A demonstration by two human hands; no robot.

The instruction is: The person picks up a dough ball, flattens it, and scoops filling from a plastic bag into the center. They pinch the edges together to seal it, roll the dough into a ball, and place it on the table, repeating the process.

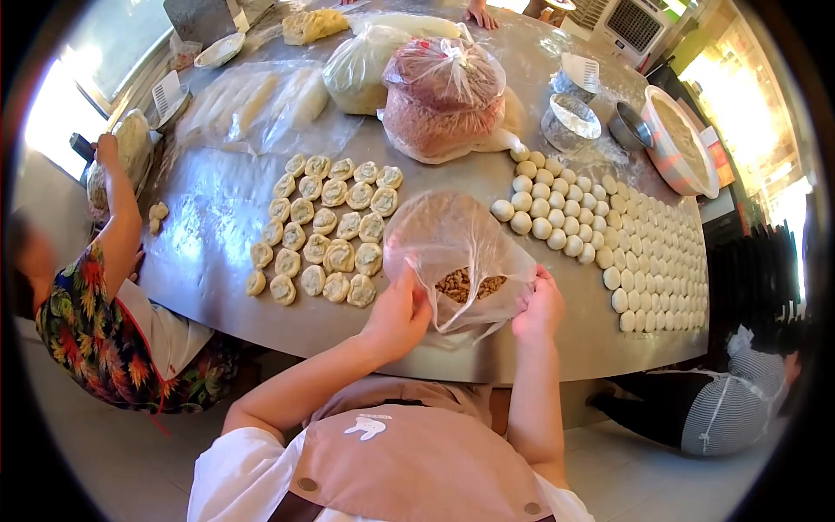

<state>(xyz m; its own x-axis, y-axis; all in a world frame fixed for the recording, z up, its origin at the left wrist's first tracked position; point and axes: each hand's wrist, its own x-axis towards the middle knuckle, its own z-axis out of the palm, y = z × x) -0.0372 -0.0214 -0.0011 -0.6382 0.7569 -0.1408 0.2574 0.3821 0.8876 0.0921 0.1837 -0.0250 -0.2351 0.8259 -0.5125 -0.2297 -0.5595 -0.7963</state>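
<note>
A clear plastic bag [437, 228] stands with its mouth spread at the front edge of the metal table. Inside it lies a brown crumbly filling [470, 285]. My left hand [397, 315] pinches the bag's rim on the left side. On the right side, the fingers of my right hand [538, 304] close around the rim. Rows of flattened dough pieces [322, 222] with pale, uneven tops lie to the left of the bag. To its right sit many smooth white dough balls [557, 202], which continue into tight rows toward the right table edge.
A tied bag of reddish crumbly food [445, 96] and a whitish bag [361, 70] stand behind. Metal bowls [570, 122] and a large basin [687, 143] are at the back right. A co-worker in a floral top [96, 322] stands left; another person [731, 396] is right.
</note>
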